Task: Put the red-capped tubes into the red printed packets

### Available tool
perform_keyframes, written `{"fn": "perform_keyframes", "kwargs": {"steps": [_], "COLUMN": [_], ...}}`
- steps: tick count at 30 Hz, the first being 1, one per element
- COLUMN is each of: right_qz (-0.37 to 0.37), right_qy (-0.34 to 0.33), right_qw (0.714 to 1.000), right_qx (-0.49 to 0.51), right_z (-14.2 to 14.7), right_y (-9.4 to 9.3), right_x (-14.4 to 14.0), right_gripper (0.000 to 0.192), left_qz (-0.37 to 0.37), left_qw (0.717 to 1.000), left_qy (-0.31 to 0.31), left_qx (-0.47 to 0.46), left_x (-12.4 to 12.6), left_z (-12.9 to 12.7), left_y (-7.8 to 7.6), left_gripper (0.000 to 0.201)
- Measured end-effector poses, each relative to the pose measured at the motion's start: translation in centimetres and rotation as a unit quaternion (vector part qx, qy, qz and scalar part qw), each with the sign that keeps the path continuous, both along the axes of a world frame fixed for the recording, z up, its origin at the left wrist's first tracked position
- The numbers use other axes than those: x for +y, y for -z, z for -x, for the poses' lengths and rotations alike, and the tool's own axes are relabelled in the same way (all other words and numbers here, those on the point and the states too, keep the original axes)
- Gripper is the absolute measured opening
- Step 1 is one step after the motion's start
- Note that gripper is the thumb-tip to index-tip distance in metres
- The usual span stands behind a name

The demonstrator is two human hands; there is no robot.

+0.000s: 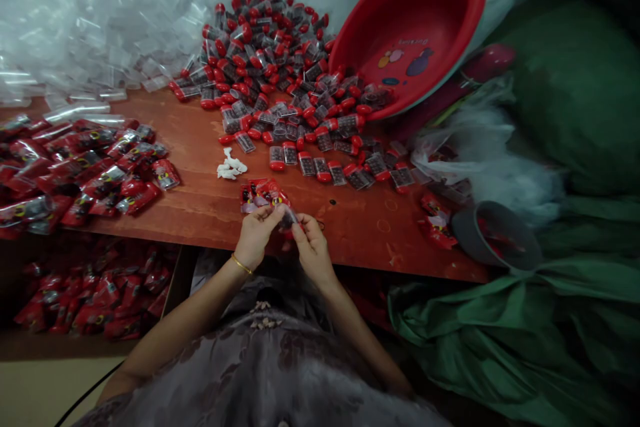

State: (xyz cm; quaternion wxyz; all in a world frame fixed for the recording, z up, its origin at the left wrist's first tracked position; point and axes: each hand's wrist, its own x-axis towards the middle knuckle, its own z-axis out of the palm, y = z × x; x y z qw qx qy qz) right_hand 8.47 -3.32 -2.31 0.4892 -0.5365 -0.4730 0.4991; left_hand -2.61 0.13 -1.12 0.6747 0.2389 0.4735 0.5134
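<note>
My left hand (256, 235) and my right hand (313, 248) meet at the table's front edge. Between their closed fingertips is a small clear container (287, 217) with dark contents and some red at its lower end; fingers cover part of it. Just behind the left fingers lie flat red printed wrappers (264, 192) on the table. A little cluster of white pieces (231, 165) sits farther back. Beyond my hands, a short row of red-capped clear containers (306, 164) runs along the front of a large heap of the same kind (270, 47).
Filled red packets (105, 173) are piled at left, with more in a box (173, 283) below. Clear plastic sleeves (100, 20) are heaped behind. A red basin (430, 20) leans tilted at the back right. A grey bowl (467, 240) stands at the right edge beside green cloth (505, 327).
</note>
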Motion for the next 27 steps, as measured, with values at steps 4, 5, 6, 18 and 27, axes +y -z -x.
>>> {"fn": "perform_keyframes", "kwargs": {"steps": [4, 5, 6, 18, 27], "right_qz": [0.008, 0.004, -0.001, -0.013, -0.171], "right_qy": [0.025, 0.040, 0.055, -0.038, -0.021], "right_qw": [1.000, 0.999, 0.998, 0.999, 0.967], "right_qx": [0.014, 0.012, 0.009, 0.033, -0.186], "right_z": [-0.1, 0.0, 0.0, -1.8, -3.2], "right_y": [0.1, 0.1, 0.2, 0.2, 1.3], "right_x": [-0.2, -0.2, -0.2, -0.3, 1.1], "right_gripper": [0.025, 0.025, 0.025, 0.039, 0.019], "left_qz": [-0.056, -0.060, -0.057, 0.004, 0.124], "left_qw": [0.996, 0.995, 0.994, 0.998, 0.978], "left_qy": [0.048, 0.053, 0.060, 0.058, 0.164], "left_qx": [0.049, 0.063, 0.071, 0.011, -0.029], "left_x": [-0.3, -0.4, -0.6, -0.3, -1.6], "left_z": [0.1, 0.0, -0.2, 0.2, 0.3], "left_y": [-0.4, -0.4, -0.4, -1.5, -0.2], "left_gripper": [0.035, 0.034, 0.035, 0.043, 0.051]}}
